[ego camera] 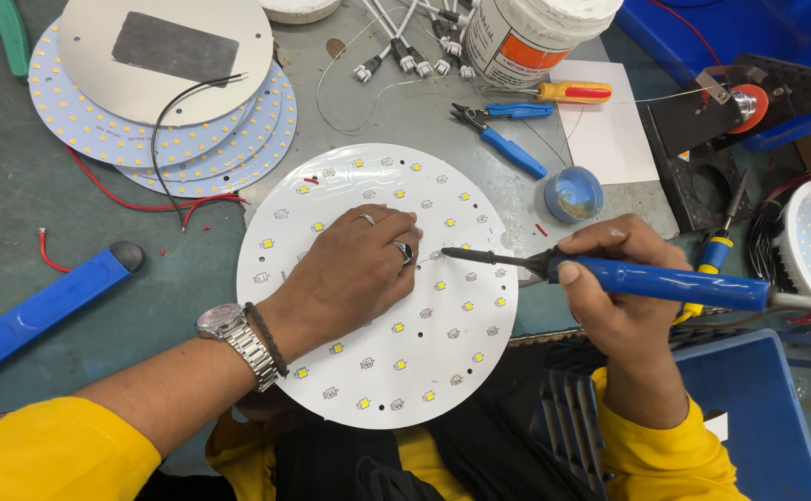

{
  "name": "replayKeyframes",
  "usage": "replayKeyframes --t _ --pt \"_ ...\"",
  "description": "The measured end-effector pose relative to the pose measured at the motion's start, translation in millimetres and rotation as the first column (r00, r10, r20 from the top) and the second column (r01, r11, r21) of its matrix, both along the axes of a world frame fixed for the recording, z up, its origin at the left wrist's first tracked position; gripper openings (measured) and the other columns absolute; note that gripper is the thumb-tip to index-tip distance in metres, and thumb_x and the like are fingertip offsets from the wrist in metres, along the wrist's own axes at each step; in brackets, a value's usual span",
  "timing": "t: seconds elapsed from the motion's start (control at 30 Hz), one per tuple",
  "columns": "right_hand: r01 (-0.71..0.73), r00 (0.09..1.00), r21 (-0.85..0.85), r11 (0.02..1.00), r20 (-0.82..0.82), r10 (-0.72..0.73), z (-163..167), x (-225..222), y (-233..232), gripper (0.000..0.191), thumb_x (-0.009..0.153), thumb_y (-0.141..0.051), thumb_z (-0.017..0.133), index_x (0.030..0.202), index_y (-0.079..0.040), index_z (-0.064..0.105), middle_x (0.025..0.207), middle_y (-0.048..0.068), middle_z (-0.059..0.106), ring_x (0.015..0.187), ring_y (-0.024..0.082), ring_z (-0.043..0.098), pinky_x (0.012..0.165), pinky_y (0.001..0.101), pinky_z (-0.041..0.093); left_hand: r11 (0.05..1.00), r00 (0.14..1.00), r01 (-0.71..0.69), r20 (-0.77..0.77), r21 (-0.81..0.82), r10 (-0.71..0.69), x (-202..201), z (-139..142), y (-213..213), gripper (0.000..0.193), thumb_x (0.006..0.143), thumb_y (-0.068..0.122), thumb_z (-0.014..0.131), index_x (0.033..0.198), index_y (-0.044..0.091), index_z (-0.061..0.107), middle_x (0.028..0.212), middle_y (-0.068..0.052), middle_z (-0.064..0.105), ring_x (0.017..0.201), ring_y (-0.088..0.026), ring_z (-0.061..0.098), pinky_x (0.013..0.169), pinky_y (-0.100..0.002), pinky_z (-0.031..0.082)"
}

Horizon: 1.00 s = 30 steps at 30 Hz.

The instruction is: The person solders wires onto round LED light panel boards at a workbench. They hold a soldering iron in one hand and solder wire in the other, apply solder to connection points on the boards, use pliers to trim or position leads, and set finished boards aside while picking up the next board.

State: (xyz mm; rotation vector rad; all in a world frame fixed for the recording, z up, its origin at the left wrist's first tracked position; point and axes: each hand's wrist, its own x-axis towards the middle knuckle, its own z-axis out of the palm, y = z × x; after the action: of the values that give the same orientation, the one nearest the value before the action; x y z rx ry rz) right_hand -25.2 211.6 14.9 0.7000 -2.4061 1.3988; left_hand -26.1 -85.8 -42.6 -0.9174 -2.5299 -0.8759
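Observation:
A round white LED board (442, 343) with several small yellow LED chips lies on the grey bench in front of me. My left hand (354, 274), with rings and a wristwatch, rests flat on the board's middle, fingertips near the iron's tip. My right hand (609, 278) grips a blue-handled soldering iron (665, 281) like a pen. Its dark tip (450, 251) points left and touches or hovers just over the board beside my left fingertips.
A stack of round LED boards (159, 139) with black and red wires lies at the back left. Blue-handled cutters (507, 139), a small blue tin (573, 194), a white tub (526, 32), a screwdriver (574, 91) and a blue bin (748, 417) surround the board.

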Motion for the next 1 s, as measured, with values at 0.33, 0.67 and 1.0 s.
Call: replayKeyframes --t 0.33,0.67,1.0 --pt "-0.005 1.0 0.004 1.0 0.011 0.005 -1 0 -2 0.018 0.091 -0.014 0.075 0.101 -0.001 0.068 0.088 0.002 0.069 0.069 0.003 0.058 0.066 0.0162 0.044 1.0 1.0 0.007 -0.003 0.011 -0.007 0 1 0 0.02 0.085 0.01 0.069 0.1 -0.003 0.07 0.111 -0.013 0.065 0.112 -0.032 0.064 0.101 -0.043 0.049" --pt "-0.042 0.999 0.066 0.997 -0.01 0.043 7 -2 -9 0.017 0.09 -0.014 0.075 0.1 0.0 0.069 0.086 0.003 0.069 0.068 0.004 0.06 0.065 0.0168 0.045 1.0 1.0 0.009 0.018 0.011 -0.009 -1 1 1 0.019 0.084 0.011 0.069 0.098 -0.002 0.07 0.11 -0.012 0.064 0.111 -0.031 0.063 0.1 -0.043 0.049" --pt "-0.028 0.999 0.07 0.997 -0.015 0.029 6 1 -9 0.017 0.09 -0.013 0.075 0.099 -0.001 0.069 0.083 0.002 0.068 0.065 0.002 0.057 0.062 0.0158 0.042 1.0 0.999 0.008 0.043 -0.004 -0.008 -1 3 1 0.015 0.084 0.01 0.069 0.095 0.0 0.069 0.105 -0.01 0.063 0.11 -0.03 0.063 0.097 -0.043 0.049"
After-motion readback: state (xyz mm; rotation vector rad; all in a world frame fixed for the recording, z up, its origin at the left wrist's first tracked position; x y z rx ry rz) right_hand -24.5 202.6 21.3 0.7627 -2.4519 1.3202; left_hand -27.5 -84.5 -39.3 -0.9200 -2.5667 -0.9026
